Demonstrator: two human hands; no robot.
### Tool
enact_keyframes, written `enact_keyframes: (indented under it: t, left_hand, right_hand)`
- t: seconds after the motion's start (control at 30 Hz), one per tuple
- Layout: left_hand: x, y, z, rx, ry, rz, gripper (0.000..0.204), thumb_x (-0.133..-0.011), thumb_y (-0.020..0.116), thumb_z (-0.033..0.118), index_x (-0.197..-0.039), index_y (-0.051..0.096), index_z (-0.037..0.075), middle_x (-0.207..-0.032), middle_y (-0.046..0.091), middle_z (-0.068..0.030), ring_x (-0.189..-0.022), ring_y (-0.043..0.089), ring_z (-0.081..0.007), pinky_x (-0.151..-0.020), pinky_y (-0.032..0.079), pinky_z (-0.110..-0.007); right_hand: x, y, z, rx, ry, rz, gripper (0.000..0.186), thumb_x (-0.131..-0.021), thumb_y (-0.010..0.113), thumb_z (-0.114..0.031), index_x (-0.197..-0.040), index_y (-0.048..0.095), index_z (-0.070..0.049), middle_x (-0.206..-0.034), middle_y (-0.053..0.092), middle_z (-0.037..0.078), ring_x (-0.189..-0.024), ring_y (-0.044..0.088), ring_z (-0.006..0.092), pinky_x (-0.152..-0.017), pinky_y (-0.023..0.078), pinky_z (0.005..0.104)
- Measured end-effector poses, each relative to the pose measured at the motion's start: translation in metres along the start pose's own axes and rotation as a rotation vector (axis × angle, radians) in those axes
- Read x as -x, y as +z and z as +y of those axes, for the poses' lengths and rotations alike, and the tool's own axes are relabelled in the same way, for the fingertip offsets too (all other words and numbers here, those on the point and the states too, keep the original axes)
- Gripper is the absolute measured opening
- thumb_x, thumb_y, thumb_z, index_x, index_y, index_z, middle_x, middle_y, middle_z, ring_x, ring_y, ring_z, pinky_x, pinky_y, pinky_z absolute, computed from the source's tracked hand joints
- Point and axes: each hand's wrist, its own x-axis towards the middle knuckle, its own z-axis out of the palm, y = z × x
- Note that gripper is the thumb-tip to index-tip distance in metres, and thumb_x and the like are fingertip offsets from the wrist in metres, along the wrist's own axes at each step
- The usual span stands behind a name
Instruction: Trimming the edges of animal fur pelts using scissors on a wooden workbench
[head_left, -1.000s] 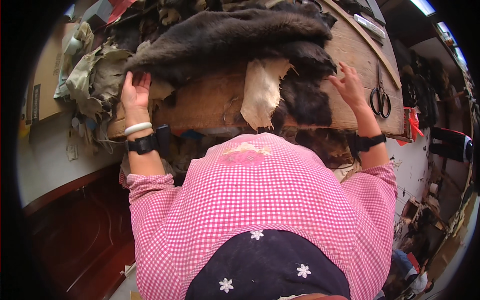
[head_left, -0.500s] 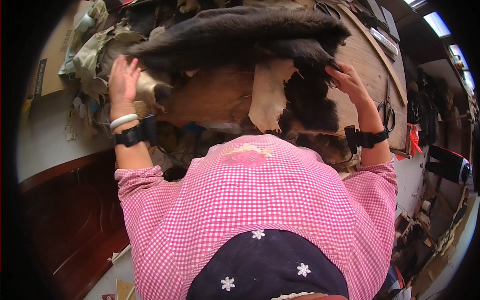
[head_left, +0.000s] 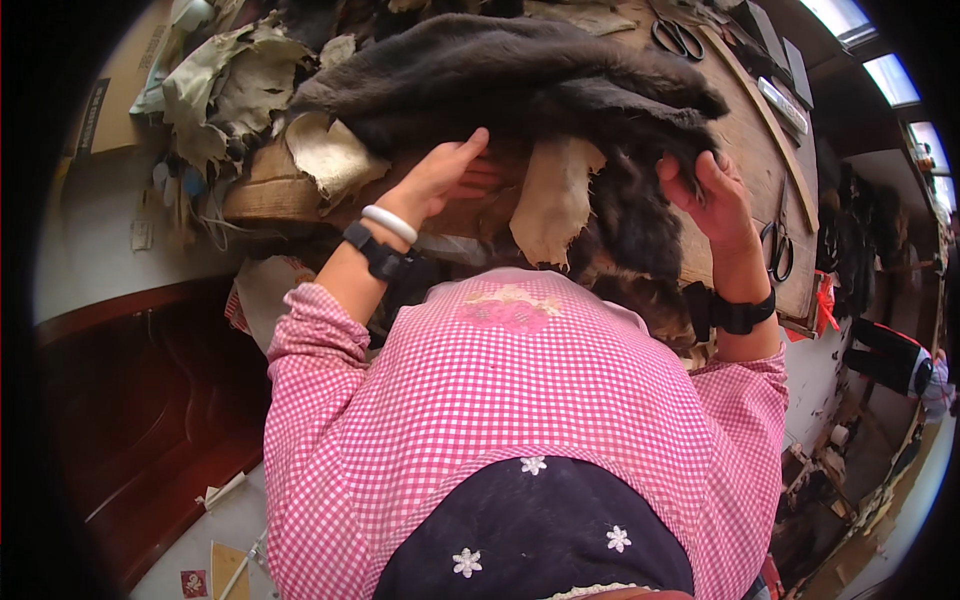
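A long dark brown fur lies folded across the wooden worktable, with a pale hide strip hanging below it over darker fur. My left hand is open under the middle of the fur, left of the pale strip, fingers extended toward the right. At the fur's right end, my right hand has curled fingers closed on the drooping fur edge. A small pale hide piece lies left of my left hand.
Pale hide scraps are piled at the back left, beside cardboard. Scissors lie at the table's right, more at the back, near a wooden strip. Furs hang beyond the table.
My left hand has moved from the fur's left end rightward to beneath its middle. My right hand has taken hold of the fur's right edge and moved slightly right and down.
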Motion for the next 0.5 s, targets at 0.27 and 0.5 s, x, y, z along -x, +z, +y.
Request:
enact_keyframes:
  t: [0.27, 0.5]
  left_hand:
    - [-0.054, -0.019, 0.003, 0.684, 0.099, 0.048, 0.062, -0.091, 0.057, 0.038, -0.137, 0.033, 0.004, -0.128, 0.050, -0.0195, -0.114, 0.049, -0.0338, -0.097, 0.038, -0.052]
    - [-0.011, -0.015, 0.050, 0.812, 0.379, -0.119, 0.023, -0.089, 0.062, 0.024, -0.108, 0.059, 0.011, -0.108, 0.065, -0.0072, -0.103, 0.059, -0.0235, -0.089, 0.047, -0.043]
  right_hand:
    - [-0.001, 0.025, -0.001, 0.138, -0.223, -0.221, 0.049, -0.093, 0.047, -0.046, -0.098, 0.063, 0.001, -0.091, 0.056, 0.012, -0.081, 0.047, 0.0205, -0.070, 0.036, 0.0318]
    - [0.013, 0.000, 0.007, -0.092, -0.207, -0.063, 0.051, -0.095, 0.045, -0.040, -0.110, 0.060, 0.006, -0.120, 0.055, 0.018, -0.109, 0.054, 0.0265, -0.092, 0.043, 0.0358]
